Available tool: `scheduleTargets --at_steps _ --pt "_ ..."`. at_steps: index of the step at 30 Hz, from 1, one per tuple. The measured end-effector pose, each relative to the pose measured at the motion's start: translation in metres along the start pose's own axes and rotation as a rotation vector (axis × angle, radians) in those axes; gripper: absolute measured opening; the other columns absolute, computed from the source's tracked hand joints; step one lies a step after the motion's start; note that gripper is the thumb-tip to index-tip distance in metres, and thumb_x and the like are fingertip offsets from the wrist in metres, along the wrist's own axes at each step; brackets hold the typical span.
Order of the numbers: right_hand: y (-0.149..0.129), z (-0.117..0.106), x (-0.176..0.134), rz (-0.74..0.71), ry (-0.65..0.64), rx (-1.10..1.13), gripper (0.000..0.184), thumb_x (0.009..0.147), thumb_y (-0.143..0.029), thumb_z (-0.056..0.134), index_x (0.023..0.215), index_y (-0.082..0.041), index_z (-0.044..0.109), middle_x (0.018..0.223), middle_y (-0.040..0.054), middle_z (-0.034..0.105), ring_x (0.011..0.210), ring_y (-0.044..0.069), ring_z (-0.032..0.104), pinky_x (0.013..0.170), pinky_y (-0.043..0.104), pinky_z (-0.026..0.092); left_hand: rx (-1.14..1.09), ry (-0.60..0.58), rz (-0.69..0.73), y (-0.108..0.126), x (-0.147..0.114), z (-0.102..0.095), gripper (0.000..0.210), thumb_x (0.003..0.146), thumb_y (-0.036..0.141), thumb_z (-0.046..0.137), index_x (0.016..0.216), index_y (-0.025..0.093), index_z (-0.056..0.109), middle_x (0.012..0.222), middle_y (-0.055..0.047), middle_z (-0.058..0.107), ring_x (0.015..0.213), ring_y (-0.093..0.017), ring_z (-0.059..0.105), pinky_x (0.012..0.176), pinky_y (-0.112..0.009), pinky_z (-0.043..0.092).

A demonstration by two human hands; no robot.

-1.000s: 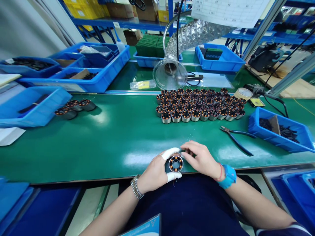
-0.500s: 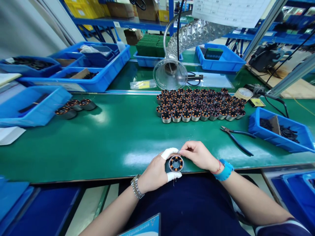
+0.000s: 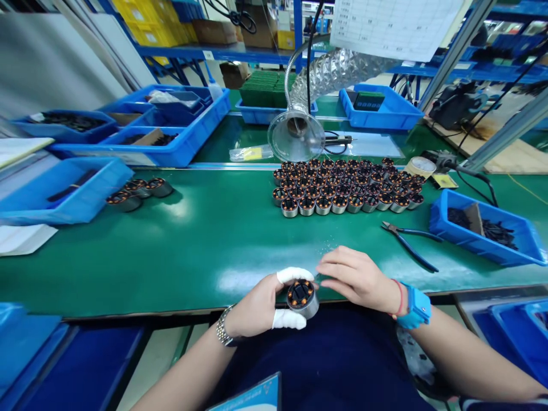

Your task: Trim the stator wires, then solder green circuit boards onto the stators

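My left hand [image 3: 259, 308], with white covers on its thumb and finger, grips a motor stator [image 3: 305, 301] near the bench's front edge. The stator is a short silvery cylinder with a black core and copper windings, its open end tilted up toward me. Just to the right, my right hand [image 3: 359, 278] hovers with thumb and fingers apart, and I see nothing held in it. Further back, rows of similar stators [image 3: 339, 204] stand upright on the green bench [image 3: 205, 240]. Cutting pliers [image 3: 411, 242] lie to the right with their handles spread.
A blue bin [image 3: 492, 251] with small black parts sits at the right. Several stators [image 3: 139, 191] stand beside another blue bin [image 3: 81, 205] at the left. A clear fume hood [image 3: 296, 140] on a foil duct hangs behind the rows.
My right hand has moved off the stator's edge and its fingers have parted. The stator has tilted in my left hand, showing more of its side. The view has shifted slightly.
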State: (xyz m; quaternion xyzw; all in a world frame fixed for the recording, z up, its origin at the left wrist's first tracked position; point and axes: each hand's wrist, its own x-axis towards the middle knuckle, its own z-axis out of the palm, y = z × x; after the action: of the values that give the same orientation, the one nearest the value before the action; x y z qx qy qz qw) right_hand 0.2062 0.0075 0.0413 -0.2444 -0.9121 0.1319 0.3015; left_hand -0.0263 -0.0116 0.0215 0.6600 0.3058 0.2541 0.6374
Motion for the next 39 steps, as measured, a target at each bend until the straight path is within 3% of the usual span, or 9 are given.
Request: scheduleTargets --at_steps 4,6,11,14,17,22,25,33,39 --pt "-0.005 -0.002 0.005 -0.088 -0.022 0.011 0.013 0.087 -0.018 0.046 0.091 -0.014 0.058 0.084 0.0083 0.061 0.078 0.015 0.051 0.070 0.029 0.044 -0.066 -0.069 0.019 0.003 -0.002 0.002 0.055 0.064 0.032 0.074 0.111 0.022 0.047 0.098 -0.003 0.062 0.083 -0.017 0.060 0.080 -0.034 0.048" --pt "-0.011 -0.001 0.007 -0.006 -0.049 0.110 0.016 0.087 -0.019 0.043 0.082 -0.014 0.058 0.077 0.0070 0.059 0.074 0.014 0.050 0.069 0.028 0.043 0.076 -0.044 0.054 0.006 -0.001 0.003 0.053 0.064 0.032 0.073 0.110 0.022 0.048 0.099 -0.004 0.062 0.085 -0.018 0.059 0.079 -0.034 0.048" --pt "-0.021 0.017 0.008 0.785 -0.101 0.673 0.021 0.081 -0.020 0.042 0.061 -0.017 0.045 0.054 -0.0023 0.044 0.049 0.008 0.038 0.047 0.022 0.035 0.815 0.182 0.307 0.005 0.003 0.005 0.045 0.071 0.014 0.063 0.113 0.022 0.050 0.107 -0.007 0.061 0.104 -0.024 0.051 0.096 -0.049 0.033" --pt "-0.017 0.029 0.009 0.953 -0.097 0.770 0.020 0.080 -0.020 0.037 0.061 -0.017 0.043 0.049 -0.0039 0.042 0.042 0.007 0.034 0.039 0.021 0.029 0.987 0.220 0.343 -0.003 0.009 0.002 0.045 0.072 0.009 0.059 0.114 0.021 0.049 0.107 -0.006 0.062 0.106 -0.024 0.049 0.101 -0.052 0.026" --pt "-0.014 0.034 0.009 0.911 -0.006 0.667 0.020 0.080 -0.023 0.045 0.063 -0.015 0.050 0.057 -0.0015 0.049 0.051 0.008 0.042 0.050 0.022 0.036 0.920 0.226 0.268 -0.010 0.014 -0.003 0.045 0.070 0.019 0.065 0.112 0.019 0.049 0.104 -0.008 0.060 0.100 -0.023 0.052 0.093 -0.044 0.038" --pt "-0.018 0.038 0.003 0.462 0.065 0.211 0.020 0.087 -0.020 0.042 0.084 -0.016 0.061 0.077 0.0050 0.060 0.073 0.014 0.052 0.072 0.028 0.042 0.806 0.197 0.260 -0.016 0.017 -0.009 0.045 0.072 0.031 0.066 0.112 0.021 0.048 0.103 -0.008 0.059 0.096 -0.021 0.053 0.084 -0.038 0.045" --pt "-0.021 0.043 -0.001 0.337 0.029 0.025 0.023 0.088 -0.016 0.038 0.097 -0.012 0.059 0.082 0.0090 0.061 0.077 0.016 0.050 0.072 0.030 0.045 0.788 0.203 0.248 -0.017 0.017 -0.010 0.044 0.072 0.035 0.066 0.110 0.020 0.049 0.102 -0.009 0.059 0.095 -0.021 0.054 0.083 -0.038 0.045" --pt "-0.037 0.062 -0.007 0.275 -0.024 -0.298 0.034 0.082 -0.008 0.038 0.111 0.004 0.051 0.079 0.0151 0.055 0.071 0.021 0.044 0.061 0.037 0.047 0.803 0.145 0.183 -0.012 0.021 -0.012 0.041 0.072 0.036 0.066 0.108 0.022 0.052 0.102 -0.007 0.062 0.098 -0.021 0.056 0.101 -0.048 0.030" --pt "-0.033 0.047 -0.015 0.410 -0.001 -0.092 0.035 0.085 -0.014 0.040 0.119 -0.009 0.047 0.095 0.0130 0.058 0.085 0.021 0.050 0.075 0.038 0.049 0.769 0.083 0.154 -0.014 0.022 -0.025 0.064 0.066 0.039 0.070 0.122 0.022 0.046 0.122 -0.012 0.056 0.117 -0.025 0.048 0.103 -0.053 0.027"
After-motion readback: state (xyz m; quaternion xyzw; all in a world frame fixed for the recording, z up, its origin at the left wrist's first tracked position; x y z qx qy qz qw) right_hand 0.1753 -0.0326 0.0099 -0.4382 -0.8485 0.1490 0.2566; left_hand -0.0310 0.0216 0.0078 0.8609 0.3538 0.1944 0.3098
